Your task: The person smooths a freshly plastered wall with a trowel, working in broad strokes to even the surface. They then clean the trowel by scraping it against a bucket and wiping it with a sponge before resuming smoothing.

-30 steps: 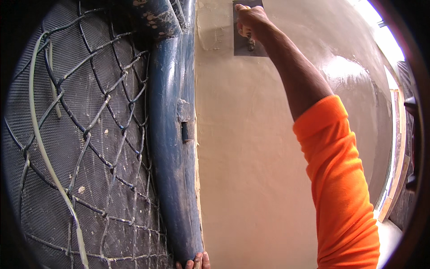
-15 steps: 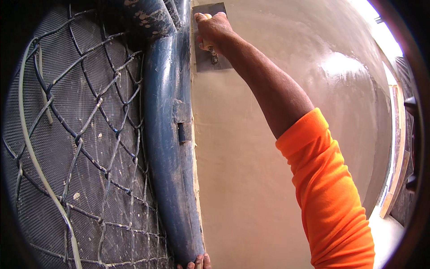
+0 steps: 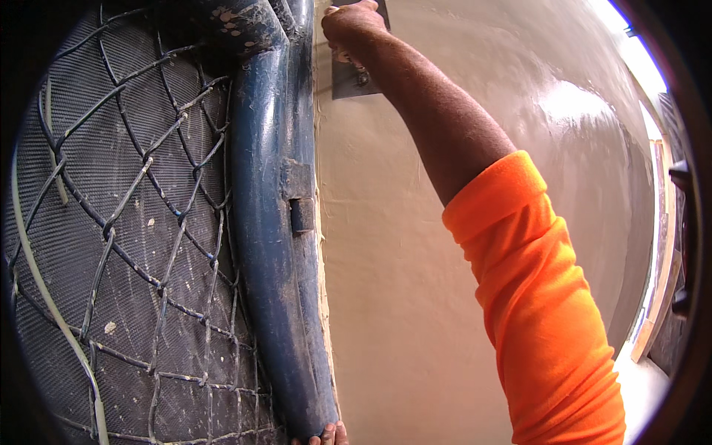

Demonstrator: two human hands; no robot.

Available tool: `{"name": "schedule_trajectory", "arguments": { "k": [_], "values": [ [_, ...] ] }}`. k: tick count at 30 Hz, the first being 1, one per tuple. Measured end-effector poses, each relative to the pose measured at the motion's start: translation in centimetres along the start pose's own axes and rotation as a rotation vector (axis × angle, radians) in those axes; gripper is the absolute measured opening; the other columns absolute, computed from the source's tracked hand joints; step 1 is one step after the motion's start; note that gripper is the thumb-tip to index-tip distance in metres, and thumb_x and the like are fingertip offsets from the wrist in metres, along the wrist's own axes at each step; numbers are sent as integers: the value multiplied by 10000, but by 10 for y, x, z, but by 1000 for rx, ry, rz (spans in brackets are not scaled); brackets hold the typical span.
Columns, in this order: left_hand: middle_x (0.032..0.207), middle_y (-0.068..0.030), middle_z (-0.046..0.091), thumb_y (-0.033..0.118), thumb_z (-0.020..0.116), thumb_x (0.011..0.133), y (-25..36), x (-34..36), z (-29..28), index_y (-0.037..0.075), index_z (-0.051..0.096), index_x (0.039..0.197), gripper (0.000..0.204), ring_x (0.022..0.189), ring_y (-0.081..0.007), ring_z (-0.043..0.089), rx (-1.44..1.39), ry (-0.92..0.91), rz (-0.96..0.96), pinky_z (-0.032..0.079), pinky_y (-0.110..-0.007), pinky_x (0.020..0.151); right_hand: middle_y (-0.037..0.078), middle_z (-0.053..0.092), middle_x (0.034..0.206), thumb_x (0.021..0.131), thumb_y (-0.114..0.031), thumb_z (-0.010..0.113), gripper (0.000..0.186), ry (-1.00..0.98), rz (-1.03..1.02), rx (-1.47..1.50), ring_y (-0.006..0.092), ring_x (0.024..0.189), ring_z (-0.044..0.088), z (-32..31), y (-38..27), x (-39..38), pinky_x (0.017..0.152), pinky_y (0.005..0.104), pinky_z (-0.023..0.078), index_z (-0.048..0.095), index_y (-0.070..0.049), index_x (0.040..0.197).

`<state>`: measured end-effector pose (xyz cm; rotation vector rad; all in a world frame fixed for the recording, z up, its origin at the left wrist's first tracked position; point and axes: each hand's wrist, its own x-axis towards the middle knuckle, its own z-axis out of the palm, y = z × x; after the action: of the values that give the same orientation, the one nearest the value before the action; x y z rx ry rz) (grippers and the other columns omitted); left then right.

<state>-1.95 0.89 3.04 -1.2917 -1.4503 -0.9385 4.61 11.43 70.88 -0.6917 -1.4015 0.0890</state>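
High on the smooth beige plastered wall (image 3: 415, 297), my right hand (image 3: 352, 26) is closed around the handle of a flat grey steel trowel (image 3: 347, 85). The blade lies against the plaster just beside a blue metal post (image 3: 271, 193). My right forearm, in a rolled orange sleeve, reaches up from the lower right. At the bottom edge, the fingertips of my left hand (image 3: 330, 434) are curled against the foot of the post; the rest of that hand is out of the picture.
Chain-link mesh (image 3: 133, 245) over dark woven sheeting, with a pale cable (image 3: 44, 282), fills the left side. A thick crossing tube (image 3: 237, 26) joins the post at the top. Bright gaps, pale boards (image 3: 653, 297) and dark sheeting line the far right.
My right hand and the trowel have moved left toward the post, then slightly upward. The post and mesh sit a little further left in the picture. My left hand stays at the post.
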Motion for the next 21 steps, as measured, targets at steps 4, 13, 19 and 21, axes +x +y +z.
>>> {"name": "schedule_trajectory", "arguments": {
  "k": [4, 13, 19, 21],
  "values": [
    [1262, 4, 654, 280, 528, 1000, -3, 3, 4, 167, 770, 1180, 322, 1230, -253, 482, 113, -6, 38, 395, -604, 1107, 193, 635, 1375, 983, -391, 684, 609, 101, 153, -98, 373, 1242, 658, -16, 8, 41, 914, 496, 614, 447, -79, 1449],
    [1190, -41, 673, 309, 520, 1032, 6, 10, -4, 161, 784, 1124, 316, 1291, -282, 477, 61, 114, 11, 365, -590, 1147, 107, 599, 1173, 1023, -371, 635, 433, 20, -146, -488, 281, 1039, 592, -121, 98, 96, 801, 451, 559, 531, -33, 1273],
    [1095, -20, 702, 317, 625, 1009, 6, 8, 12, 169, 798, 1049, 231, 1254, -272, 502, 134, 233, -4, 385, -558, 1139, 91, 579, 967, 1041, -396, 609, 419, 132, -53, -89, 218, 818, 564, -231, 156, 93, 663, 395, 535, 564, 15, 1109],
    [1113, -17, 700, 330, 655, 991, 6, 5, 11, 182, 794, 1062, 215, 1236, -273, 511, 140, 169, -22, 390, -552, 1135, 85, 573, 898, 1048, -404, 601, 437, 170, -33, 45, 197, 745, 555, -268, 177, 87, 617, 376, 527, 575, 31, 1054]
  ]
}}
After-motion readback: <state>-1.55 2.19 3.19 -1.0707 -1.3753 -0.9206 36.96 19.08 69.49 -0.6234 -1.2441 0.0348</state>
